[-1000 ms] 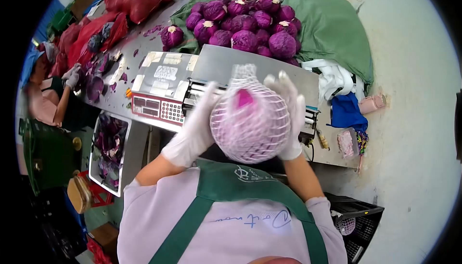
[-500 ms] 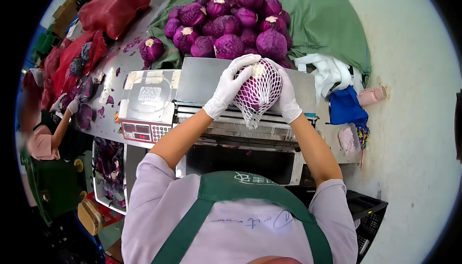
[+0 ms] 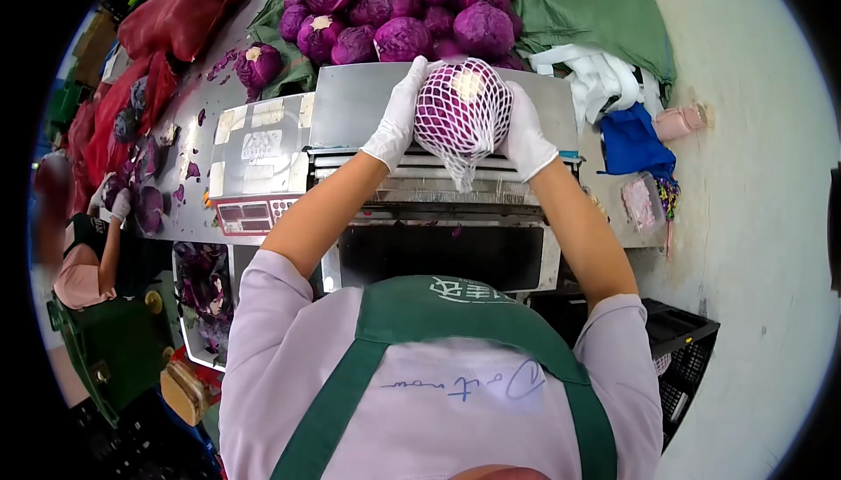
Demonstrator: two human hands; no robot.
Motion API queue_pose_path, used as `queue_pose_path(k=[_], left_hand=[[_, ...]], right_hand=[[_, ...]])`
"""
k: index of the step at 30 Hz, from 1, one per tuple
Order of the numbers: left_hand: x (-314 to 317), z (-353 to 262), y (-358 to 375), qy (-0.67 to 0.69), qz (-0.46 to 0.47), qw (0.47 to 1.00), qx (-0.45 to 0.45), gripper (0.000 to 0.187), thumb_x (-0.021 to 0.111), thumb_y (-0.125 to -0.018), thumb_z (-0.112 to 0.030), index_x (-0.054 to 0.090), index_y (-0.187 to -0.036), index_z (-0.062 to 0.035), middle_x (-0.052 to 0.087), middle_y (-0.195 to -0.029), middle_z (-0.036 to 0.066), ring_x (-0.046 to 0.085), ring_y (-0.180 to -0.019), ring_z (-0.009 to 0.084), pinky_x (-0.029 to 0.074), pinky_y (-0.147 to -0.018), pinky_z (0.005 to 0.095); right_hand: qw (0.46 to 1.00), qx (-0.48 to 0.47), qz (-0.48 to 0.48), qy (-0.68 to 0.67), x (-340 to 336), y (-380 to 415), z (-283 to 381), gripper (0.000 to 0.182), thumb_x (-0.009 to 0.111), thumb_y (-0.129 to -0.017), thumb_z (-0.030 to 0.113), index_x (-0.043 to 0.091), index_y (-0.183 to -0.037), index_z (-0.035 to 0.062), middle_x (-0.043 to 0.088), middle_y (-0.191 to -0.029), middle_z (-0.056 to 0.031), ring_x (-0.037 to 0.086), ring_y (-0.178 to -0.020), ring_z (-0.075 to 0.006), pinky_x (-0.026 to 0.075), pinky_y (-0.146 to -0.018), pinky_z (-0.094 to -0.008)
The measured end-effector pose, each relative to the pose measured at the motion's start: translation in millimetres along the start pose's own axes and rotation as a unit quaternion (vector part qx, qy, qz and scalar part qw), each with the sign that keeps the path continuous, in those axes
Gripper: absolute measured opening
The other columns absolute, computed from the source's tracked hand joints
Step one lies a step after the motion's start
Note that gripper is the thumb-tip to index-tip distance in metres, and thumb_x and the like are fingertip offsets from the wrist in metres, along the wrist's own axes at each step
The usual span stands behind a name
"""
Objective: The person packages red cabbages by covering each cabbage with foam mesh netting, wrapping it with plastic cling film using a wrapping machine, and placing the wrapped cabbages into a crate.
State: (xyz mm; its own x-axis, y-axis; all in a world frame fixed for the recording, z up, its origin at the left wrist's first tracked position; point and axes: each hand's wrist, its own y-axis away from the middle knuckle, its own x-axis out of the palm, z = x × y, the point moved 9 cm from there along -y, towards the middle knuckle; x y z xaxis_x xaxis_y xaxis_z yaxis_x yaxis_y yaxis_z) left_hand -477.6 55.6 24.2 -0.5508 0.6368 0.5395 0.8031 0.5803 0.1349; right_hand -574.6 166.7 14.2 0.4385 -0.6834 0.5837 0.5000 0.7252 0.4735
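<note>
A red cabbage in a white foam-like net sleeve sits between my gloved hands, its pale cut stem facing up and the loose net end hanging toward me. My left hand cups its left side, fingers pointing away from me. On its right side, my right hand presses against the net, its fingers partly hidden behind the cabbage. Both hands hold it over the metal wrapping machine, above its flat plate and rollers.
Behind the machine lies a heap of red cabbages on green cloth. A scale stands at left, beside a single cabbage. White net sleeves and a blue cloth lie right. A co-worker's gloved hands handle cabbage far left.
The view has shifted, so the table sits higher in the picture. My left hand has slid from over the top of the netted cabbage to its left side; my right hand stays on it.
</note>
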Motion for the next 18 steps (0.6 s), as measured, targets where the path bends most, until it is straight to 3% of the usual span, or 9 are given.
queue_pose_path(k=[2,4,6,8,10,13,14,16,18], left_hand=[[-22,-17,3,-0.148,-0.046,0.981,0.113,0.049,0.044,-0.100,-0.039,0.054,-0.128,0.0006,0.060,-0.124,0.013,0.057,-0.109,0.0176,0.044,-0.097,0.0305],[-15,-80,57,-0.452,-0.094,0.832,0.309,0.035,0.058,-0.095,-0.025,0.058,-0.126,-0.0095,0.062,-0.118,0.011,0.062,-0.099,0.0209,0.050,-0.088,0.0296],[-31,-102,99,-0.666,-0.016,0.658,0.351,0.041,0.065,-0.086,-0.012,0.058,-0.125,-0.0185,0.062,-0.112,0.009,0.065,-0.086,0.0233,0.053,-0.077,0.0305],[-59,-90,131,-0.845,0.101,0.438,0.288,0.044,0.063,-0.086,-0.014,0.056,-0.128,-0.0180,0.061,-0.109,0.008,0.065,-0.082,0.0231,0.052,-0.071,0.0348],[-69,-78,156,-0.910,0.191,0.291,0.226,0.060,0.066,-0.076,-0.010,0.051,-0.133,-0.0222,0.060,-0.113,0.008,0.067,-0.074,0.0207,0.055,-0.058,0.0330],[-59,-62,160,-0.898,0.268,0.265,0.226,0.075,0.061,-0.076,-0.008,0.036,-0.144,-0.0274,0.056,-0.118,0.011,0.067,-0.070,0.0222,0.056,-0.055,0.0325],[-43,-60,159,-0.892,0.281,0.257,0.245,0.077,0.062,-0.075,-0.009,0.035,-0.145,-0.0276,0.055,-0.120,0.011,0.066,-0.069,0.0219,0.056,-0.056,0.0321],[-14,-46,152,-0.876,0.308,0.273,0.252,0.074,0.060,-0.078,-0.009,0.035,-0.144,-0.0306,0.053,-0.125,0.011,0.067,-0.073,0.0228,0.056,-0.054,0.0319],[-14,-31,147,-0.808,0.281,0.431,0.289,0.051,0.058,-0.084,-0.012,0.051,-0.132,-0.0258,0.054,-0.129,0.012,0.067,-0.084,0.0278,0.056,-0.067,0.0350]], right_hand=[[0.989,-0.047,-0.051,0.134,-18,-2,21,0.030,0.043,-0.096,0.025,0.063,-0.102,0.0043,0.067,-0.097,-0.0050,0.061,-0.087,-0.0150,0.048,-0.080,-0.0316],[0.912,-0.201,-0.030,0.356,-30,18,72,0.024,0.051,-0.095,0.018,0.062,-0.113,0.0076,0.064,-0.103,-0.0049,0.061,-0.087,-0.0150,0.048,-0.079,-0.0294],[0.610,-0.430,0.069,0.662,-8,81,113,0.030,0.056,-0.088,0.010,0.060,-0.118,0.0120,0.062,-0.103,-0.0066,0.062,-0.088,-0.0198,0.051,-0.077,-0.0321],[0.301,-0.459,0.119,0.827,-20,116,104,0.040,0.059,-0.081,0.008,0.058,-0.121,0.0171,0.059,-0.103,-0.0073,0.062,-0.088,-0.0238,0.054,-0.071,-0.0349],[0.129,-0.405,0.193,0.884,-37,130,77,0.045,0.056,-0.081,0.011,0.055,-0.124,0.0238,0.056,-0.103,-0.0051,0.062,-0.079,-0.0240,0.054,-0.059,-0.0341],[0.089,-0.359,0.278,0.886,-44,129,35,0.048,0.053,-0.082,0.013,0.049,-0.128,0.0288,0.055,-0.103,-0.0062,0.062,-0.073,-0.0235,0.054,-0.060,-0.0344],[0.116,-0.377,0.309,0.865,-38,126,25,0.035,0.053,-0.083,0.014,0.056,-0.116,0.0244,0.055,-0.101,-0.0071,0.063,-0.076,-0.0246,0.054,-0.062,-0.0358],[0.197,-0.405,0.315,0.836,-32,115,12,0.018,0.055,-0.083,0.015,0.059,-0.100,0.0179,0.056,-0.102,-0.0081,0.063,-0.079,-0.0257,0.054,-0.064,-0.0364],[0.416,-0.385,0.281,0.774,-32,111,18,0.008,0.060,-0.085,0.012,0.057,-0.090,0.0076,0.056,-0.106,-0.0085,0.063,-0.080,-0.0224,0.052,-0.066,-0.0332]])
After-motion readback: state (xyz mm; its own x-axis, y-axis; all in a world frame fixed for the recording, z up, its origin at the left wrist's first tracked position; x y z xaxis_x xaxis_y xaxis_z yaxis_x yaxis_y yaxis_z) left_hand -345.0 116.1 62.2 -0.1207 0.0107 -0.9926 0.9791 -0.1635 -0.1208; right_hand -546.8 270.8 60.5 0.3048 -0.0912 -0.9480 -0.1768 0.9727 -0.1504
